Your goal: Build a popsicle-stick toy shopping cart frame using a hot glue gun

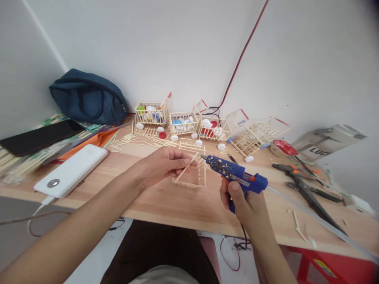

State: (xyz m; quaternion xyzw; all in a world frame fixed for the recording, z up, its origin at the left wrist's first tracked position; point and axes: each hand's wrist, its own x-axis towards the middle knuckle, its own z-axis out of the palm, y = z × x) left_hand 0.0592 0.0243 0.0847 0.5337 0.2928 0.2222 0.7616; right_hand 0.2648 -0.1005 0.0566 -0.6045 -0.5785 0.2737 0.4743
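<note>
My right hand [242, 199] is wrapped round the grip of a blue glue gun [233, 169], a clear glue stick trailing from its back end. Its nozzle points left, at the upper end of a thin wooden stick [186, 169]. That stick is pinched between the thumb and fingers of my left hand [166, 165], slanting up to the right. Below and behind it, a small frame of wooden sticks [204, 173] lies on the table, partly hidden by my left hand. Whether the nozzle touches the stick I cannot tell.
Several small stick carts [183, 123] with white wheels line the wall, some filled with coloured caps. Loose sticks [130, 139] lie in front. At left are a white power bank [71, 169], a phone [41, 136] and a blue bag [89, 96]; at right, pliers [304, 189].
</note>
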